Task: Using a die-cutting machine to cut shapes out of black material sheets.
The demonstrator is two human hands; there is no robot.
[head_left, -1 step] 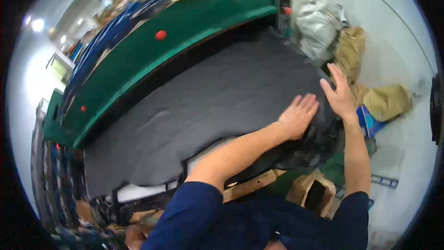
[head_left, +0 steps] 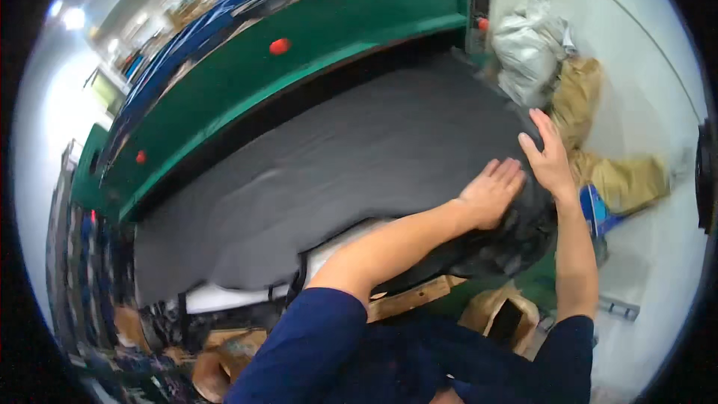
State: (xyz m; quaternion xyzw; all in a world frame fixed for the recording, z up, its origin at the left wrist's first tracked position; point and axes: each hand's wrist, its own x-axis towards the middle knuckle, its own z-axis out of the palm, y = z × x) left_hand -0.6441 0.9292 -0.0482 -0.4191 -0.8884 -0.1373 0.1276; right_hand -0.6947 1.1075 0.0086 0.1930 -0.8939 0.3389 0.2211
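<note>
A wide black sheet, which looks like leather, (head_left: 336, 157) lies spread beneath a green machine beam. Its front edge is uneven, and pale surface shows through gaps there. My left hand (head_left: 492, 198) rests flat on the sheet close to its right end, fingers stretched out together. Just beyond, at the sheet's right edge, my right hand (head_left: 552, 161) is open with the thumb apart from the fingers and nothing in it. Whether that hand touches the edge, I cannot tell. Dark, crumpled folds (head_left: 523, 236) hang below my left hand.
The green beam (head_left: 224, 86) carries red knobs (head_left: 280, 46) and spans the back. White sacks (head_left: 527, 52) and tan sacks (head_left: 628, 183) stand against the right wall, beside a blue packet (head_left: 596, 211). An open brown paper bag (head_left: 486, 307) and a wooden plank (head_left: 407, 298) are near my body.
My view has shifted slightly, so the machine and sacks appear farther right. Both hands keep nearly the same pose, the left still flat on the sheet.
</note>
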